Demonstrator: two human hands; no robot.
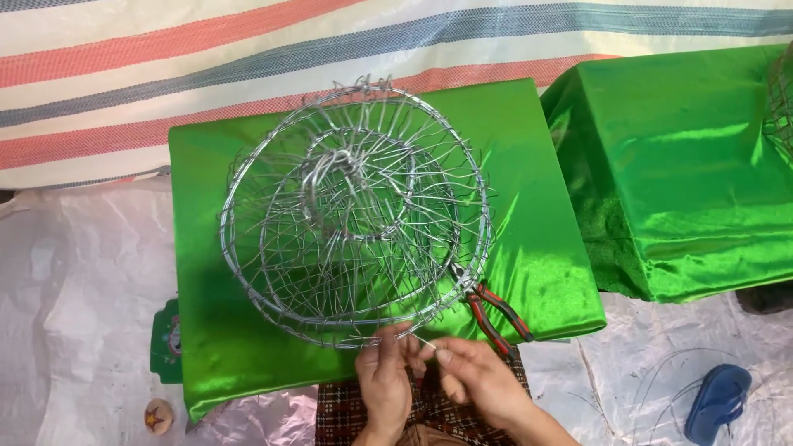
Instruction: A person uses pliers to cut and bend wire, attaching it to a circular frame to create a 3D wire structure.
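As we look down past our own two hands, a small round object (159, 416) lies on pale plastic sheeting (74, 272), well off to the left of our left hand. Our left hand (385, 381) comes next, fingers curled and pinching the near rim of a round wire basket (355, 211). The basket rests on a cushion wrapped in shiny green cloth (248, 347), directly beyond our hands. It is tipped so its wide opening faces up toward us; its central axis runs away from us, down to a smaller ring at its base. Touching the left hand, our right hand (481, 381) is closed in a pinch on a thin wire end (423, 341) at the same rim, the wire running leftward toward the left fingers. Just beyond the right hand, red-handled pliers (496, 314) lie on the green cloth, jaws toward the basket rim, handles angled back and right. Farther right sits a second green-covered block (686, 165), and a blue sandal (717, 400) lies on the sheeting.
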